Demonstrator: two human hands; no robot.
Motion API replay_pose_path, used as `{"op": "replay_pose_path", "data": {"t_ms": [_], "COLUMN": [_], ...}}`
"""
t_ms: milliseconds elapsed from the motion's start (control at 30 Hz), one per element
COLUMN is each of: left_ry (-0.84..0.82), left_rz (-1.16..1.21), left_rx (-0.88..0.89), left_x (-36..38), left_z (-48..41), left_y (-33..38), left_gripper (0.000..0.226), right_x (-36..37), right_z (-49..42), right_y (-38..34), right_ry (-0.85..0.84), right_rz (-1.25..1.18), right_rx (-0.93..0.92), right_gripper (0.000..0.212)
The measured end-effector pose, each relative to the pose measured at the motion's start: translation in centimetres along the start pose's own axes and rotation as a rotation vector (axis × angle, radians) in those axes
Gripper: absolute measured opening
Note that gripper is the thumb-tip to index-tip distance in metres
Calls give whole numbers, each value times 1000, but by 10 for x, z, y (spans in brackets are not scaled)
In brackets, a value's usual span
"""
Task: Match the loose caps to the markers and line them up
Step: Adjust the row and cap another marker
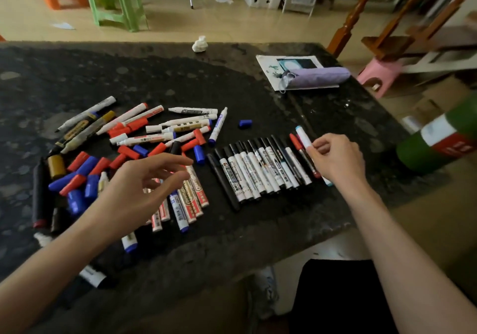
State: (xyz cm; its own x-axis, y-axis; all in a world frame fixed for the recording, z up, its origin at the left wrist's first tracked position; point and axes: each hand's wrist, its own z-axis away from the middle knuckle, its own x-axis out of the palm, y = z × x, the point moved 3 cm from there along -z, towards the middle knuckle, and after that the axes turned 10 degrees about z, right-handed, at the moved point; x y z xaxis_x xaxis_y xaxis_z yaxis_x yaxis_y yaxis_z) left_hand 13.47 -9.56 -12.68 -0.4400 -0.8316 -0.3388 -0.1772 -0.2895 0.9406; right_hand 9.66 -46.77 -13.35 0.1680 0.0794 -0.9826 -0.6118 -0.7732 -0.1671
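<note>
My right hand (335, 159) is pinching a light-blue marker (304, 137) at the right end of the row of black markers (258, 171). My left hand (144, 186) is hovering left of that row, fingers loosely spread, holding nothing, near the loose caps (86, 165); a blue cap (245, 123) is lying just beyond the row

left hand (144, 186) covers the upper ends of the lower marker bunch (189, 204); can't tell whether those are capped. left forearm (51, 269) hides most of a black-and-white marker (92, 276). right hand (335, 158) blocks the mid-barrel of the light-blue marker (304, 137). row labels (258, 176) too small to read. green-red-white object (436, 140) blurred, cut off by right edge.
</note>
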Motion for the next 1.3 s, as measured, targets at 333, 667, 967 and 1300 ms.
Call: {"op": "replay_pose_path", "data": {"t_ms": [333,667,967,1300], "left_ry": [19,121,313,532], "left_rz": [-41,-60,-118,-216], "left_rx": [43,-45,-138,-300], "left_x": [9,-32,-105,-168], "left_z": [-8,7,26,44], "left_y": [20,-1,-36,-82], "left_gripper": [25,22,26,26], "right_x": [9,12,38,46], "right_z": [6,12,54,83], "right_y": [-9,-67,-173,-216], "right_ry": [-43,-88,-184,-219], "right_rz": [-11,-85,-221,-308], "right_rx": [-51,-216,-558,-726], "right_gripper": [7,12,22,20]}}
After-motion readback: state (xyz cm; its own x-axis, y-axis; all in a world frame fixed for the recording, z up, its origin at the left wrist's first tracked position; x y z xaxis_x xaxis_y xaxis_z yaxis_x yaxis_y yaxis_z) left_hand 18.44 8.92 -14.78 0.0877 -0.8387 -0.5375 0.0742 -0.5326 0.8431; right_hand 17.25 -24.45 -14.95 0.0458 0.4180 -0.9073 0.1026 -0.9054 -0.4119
